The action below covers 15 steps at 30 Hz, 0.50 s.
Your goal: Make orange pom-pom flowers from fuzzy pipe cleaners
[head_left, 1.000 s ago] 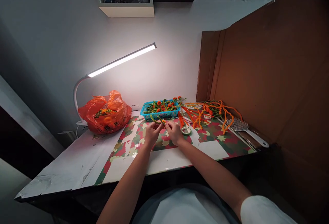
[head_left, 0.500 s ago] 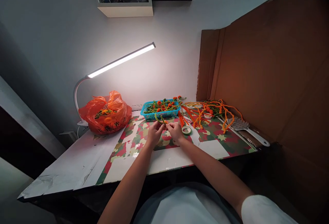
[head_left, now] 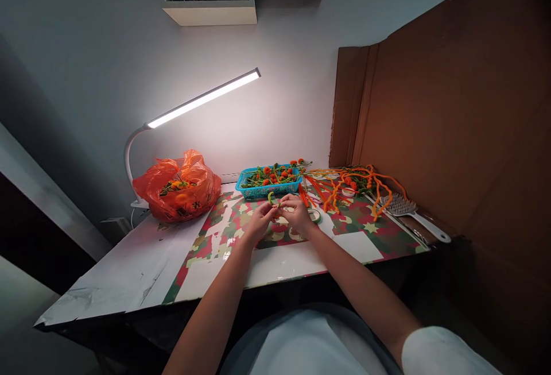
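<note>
My left hand (head_left: 258,223) and my right hand (head_left: 296,214) meet over the middle of the table, in front of the basket. Both are closed in a pinch on a short green pipe cleaner (head_left: 271,197), whose curved end sticks up above the left fingertips. The fingers hide most of the piece. A roll of green tape (head_left: 315,216) lies right beside my right hand, partly covered by it. Just beyond the hands stands a blue basket (head_left: 269,192) full of small orange pipe-cleaner flowers (head_left: 267,170) on green stems.
An orange plastic bag (head_left: 202,191) with more flowers sits at the left, under a lit lamp (head_left: 206,98). Tangled orange pipe cleaners (head_left: 333,198) and a grey-white brush (head_left: 424,223) lie at the right. A cardboard panel (head_left: 430,105) walls off the right side.
My right hand has turned and shifted over the tape roll, covering more of it. The green loops above the fingers now show as one short curved end.
</note>
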Tool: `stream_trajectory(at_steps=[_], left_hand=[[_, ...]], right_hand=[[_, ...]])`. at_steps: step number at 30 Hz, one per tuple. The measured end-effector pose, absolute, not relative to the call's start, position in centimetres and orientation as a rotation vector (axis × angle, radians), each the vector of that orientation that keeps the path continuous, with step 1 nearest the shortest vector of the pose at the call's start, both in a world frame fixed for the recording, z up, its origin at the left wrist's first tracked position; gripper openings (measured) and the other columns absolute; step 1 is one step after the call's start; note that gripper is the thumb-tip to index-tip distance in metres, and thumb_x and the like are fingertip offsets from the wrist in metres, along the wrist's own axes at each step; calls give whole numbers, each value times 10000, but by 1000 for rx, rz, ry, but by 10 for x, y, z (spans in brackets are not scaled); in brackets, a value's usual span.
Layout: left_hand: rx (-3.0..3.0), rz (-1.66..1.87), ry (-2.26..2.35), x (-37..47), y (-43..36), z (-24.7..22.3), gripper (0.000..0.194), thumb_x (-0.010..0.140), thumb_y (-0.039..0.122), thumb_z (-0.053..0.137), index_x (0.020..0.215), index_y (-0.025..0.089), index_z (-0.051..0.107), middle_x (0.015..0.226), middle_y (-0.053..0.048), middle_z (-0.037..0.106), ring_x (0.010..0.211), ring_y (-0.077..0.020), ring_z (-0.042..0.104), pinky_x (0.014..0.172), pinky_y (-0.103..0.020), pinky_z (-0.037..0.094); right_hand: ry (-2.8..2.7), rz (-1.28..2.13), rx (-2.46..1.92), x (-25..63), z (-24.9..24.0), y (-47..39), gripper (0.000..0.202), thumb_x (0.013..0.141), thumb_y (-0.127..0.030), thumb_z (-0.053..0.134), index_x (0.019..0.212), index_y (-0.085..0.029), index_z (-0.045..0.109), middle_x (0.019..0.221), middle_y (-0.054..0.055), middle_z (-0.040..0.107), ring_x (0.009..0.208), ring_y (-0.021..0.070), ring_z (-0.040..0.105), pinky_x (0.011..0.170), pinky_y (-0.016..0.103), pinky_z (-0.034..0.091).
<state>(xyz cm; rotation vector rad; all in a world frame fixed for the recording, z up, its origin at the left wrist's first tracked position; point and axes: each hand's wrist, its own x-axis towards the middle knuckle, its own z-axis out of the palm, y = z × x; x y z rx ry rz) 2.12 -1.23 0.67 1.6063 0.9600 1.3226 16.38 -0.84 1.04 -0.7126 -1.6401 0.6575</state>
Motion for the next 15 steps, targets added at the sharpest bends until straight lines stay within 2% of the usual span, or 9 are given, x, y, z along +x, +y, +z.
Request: stream_trajectory(at_steps=[4,7,10,15], left_hand=[[1527,1322,938,19,-10,3,342,700,436,675,892,174,570,707,21,576,596,-93,507,562,-210,416],[1488,1313,920,17,-7,-1,342,715,458,667,871,178,548,723,26,560,603,-84,492,570,-205,405],[1480,1275,872,17,-5,-3,353,708,476,679,832,162,577,753,14,564,625,-80,487,577,-200,398],[1429,1233,838,17,-9,1,400,676,489,713,861,153,599,783,-5,596,662,-91,535,599,-203,428]], right_hand=[[-1661,996,-608,169,17,-12,251,698,-442,665,681,-193,693,729,23,593,722,156,533,674,278,420],[-1323,1247,-675,171,18,-8,275,700,-456,614,716,-187,669,646,-4,578,619,127,508,604,252,408],[-1096,1287,-848,171,17,-4,261,622,-431,668,606,-177,611,562,-27,531,552,106,469,559,241,390],[-1180,1343,-797,169,17,-4,289,514,-405,757,650,-177,642,624,-14,610,599,119,530,593,250,417]])
